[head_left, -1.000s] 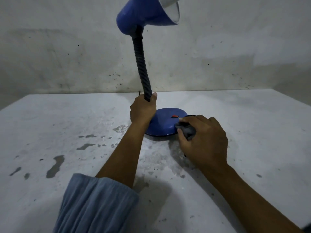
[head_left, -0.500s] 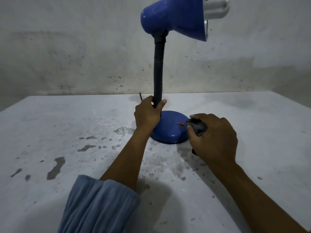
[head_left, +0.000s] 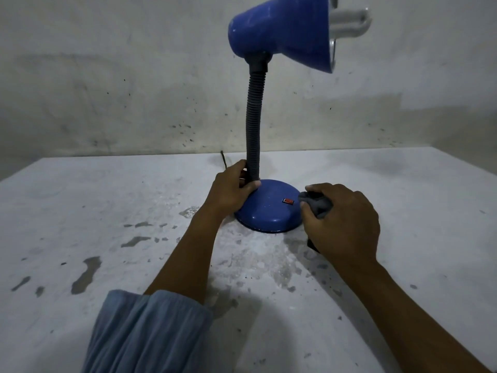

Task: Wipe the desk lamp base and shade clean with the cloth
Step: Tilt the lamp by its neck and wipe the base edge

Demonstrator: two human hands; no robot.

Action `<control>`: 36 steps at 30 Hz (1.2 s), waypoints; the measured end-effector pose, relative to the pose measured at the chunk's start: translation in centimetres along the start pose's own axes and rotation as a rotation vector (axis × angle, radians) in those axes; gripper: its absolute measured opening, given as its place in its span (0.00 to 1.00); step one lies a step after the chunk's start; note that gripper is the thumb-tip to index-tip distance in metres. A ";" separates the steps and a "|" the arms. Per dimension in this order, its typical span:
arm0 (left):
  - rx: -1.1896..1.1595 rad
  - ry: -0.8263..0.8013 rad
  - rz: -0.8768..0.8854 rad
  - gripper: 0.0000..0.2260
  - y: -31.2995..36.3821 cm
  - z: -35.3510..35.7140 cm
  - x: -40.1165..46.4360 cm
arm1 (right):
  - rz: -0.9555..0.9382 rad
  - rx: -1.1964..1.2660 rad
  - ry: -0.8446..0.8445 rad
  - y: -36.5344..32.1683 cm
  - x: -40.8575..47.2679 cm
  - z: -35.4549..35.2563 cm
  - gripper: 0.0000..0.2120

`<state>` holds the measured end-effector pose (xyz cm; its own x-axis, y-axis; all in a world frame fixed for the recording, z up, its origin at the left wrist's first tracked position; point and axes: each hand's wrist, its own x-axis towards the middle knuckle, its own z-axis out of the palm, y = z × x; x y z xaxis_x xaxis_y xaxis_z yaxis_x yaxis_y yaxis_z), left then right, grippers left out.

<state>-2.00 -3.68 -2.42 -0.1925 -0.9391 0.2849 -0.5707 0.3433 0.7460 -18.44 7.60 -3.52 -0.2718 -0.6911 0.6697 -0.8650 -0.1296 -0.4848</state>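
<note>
Head view: left hand [head_left: 231, 195] fingers wrap the ribbed grey gooseneck [head_left: 253, 130] just above the glossy blue domed base [head_left: 269, 211]. Right hand [head_left: 341, 224] fingers bunch a soft grey cloth [head_left: 317, 204] against the base's right rim. Blue cone shade [head_left: 285, 33] cut off at top; fingertips hidden.

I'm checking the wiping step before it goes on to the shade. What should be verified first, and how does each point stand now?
1. Left hand grips the neck low down, steadying the lamp: ok.
2. Right hand holds the cloth: ok.
3. Cloth at the base edge: ok; actual contact: cannot tell.
4. Base flat on the table: ok.
5. Red switch uncovered by the cloth: ok.
6. Shade wiped: cannot tell.
</note>
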 end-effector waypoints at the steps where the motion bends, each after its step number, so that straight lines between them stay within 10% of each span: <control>1: 0.013 0.036 0.012 0.18 0.1 0.1 -0.1 | 0.004 0.005 0.005 0.0 0.0 -0.1 0.13; 36: 0.141 0.350 -0.201 0.16 1.9 2.3 1.5 | 0.098 0.050 0.020 1.3 2.3 1.8 0.15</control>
<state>-5.18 -4.46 -1.93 0.2025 -0.9154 0.3479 -0.6773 0.1257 0.7249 -19.44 4.59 -3.64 -0.3629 -0.6881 0.6284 -0.8119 -0.0975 -0.5756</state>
